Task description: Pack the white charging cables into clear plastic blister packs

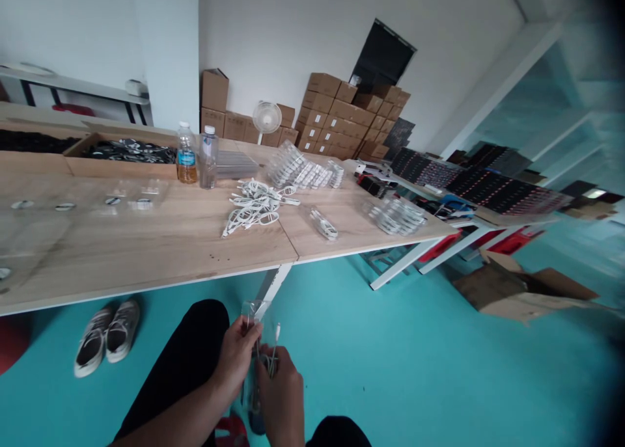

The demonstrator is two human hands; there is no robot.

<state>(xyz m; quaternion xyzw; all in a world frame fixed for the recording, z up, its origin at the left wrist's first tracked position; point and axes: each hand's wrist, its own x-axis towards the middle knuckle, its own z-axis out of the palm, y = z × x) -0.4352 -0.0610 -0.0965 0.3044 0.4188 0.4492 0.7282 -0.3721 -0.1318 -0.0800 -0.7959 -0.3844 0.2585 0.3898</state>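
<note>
Between my knees, in front of the table's edge, my left hand (240,346) pinches a clear plastic case (252,309). My right hand (282,382) is closed on a white coiled cable (272,362), whose plug end sticks up above the fingers. The cable is right against the case; whether part of it lies inside, I cannot tell. On the table ahead lies a loose pile of white cables (256,203). Right of it is one clear case with a cable in it (323,224). Stacked clear cases (303,168) stand behind, and more packed cases (396,216) lie at the right end.
The wooden table (170,252) spans the view. Two bottles (186,157) stand beside a carton of black-and-white pieces (122,157). A fan (267,117) and stacked cartons (342,121) are at the wall. Shoes (107,336) and an opened carton (522,287) sit on the floor.
</note>
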